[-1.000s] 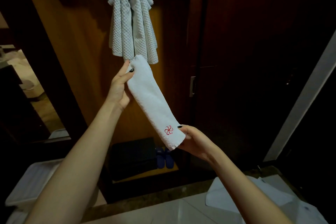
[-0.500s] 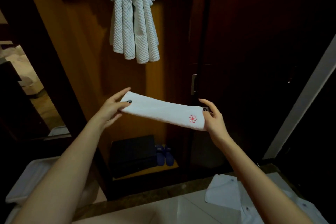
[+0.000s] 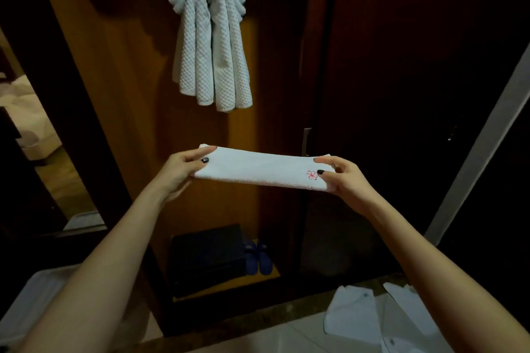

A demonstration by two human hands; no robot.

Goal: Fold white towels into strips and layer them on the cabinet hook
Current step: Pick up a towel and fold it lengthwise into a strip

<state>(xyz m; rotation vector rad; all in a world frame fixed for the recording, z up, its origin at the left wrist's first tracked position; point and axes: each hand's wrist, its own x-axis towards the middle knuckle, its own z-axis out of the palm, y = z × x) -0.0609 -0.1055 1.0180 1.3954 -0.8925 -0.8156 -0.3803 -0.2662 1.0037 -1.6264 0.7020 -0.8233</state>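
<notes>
The strip [image 3: 258, 169] was slanting steeply a second ago, with its top end almost at the tips of the hung towels [image 3: 210, 37]. Now it lies nearly level in the air, stretched between both hands, in front of the cabinet [image 3: 120, 94] and well below that bundle. The left hand [image 3: 179, 170] pinches one end, thumb on top and fingers curled underneath. The right hand [image 3: 342, 176] pinches the other end the same way, just beside the red mark [image 3: 311, 174]. Neither hand is spread wide; both are closed on cloth. To me this looks like squaring and tightening the fold, so the folding of this piece seems done and only hanging remains. The hook itself is hidden under the layers already fanned over it, so I can't say how much room is left. More white cloth [image 3: 358, 312] lies low on the right, perhaps waiting its turn.
</notes>
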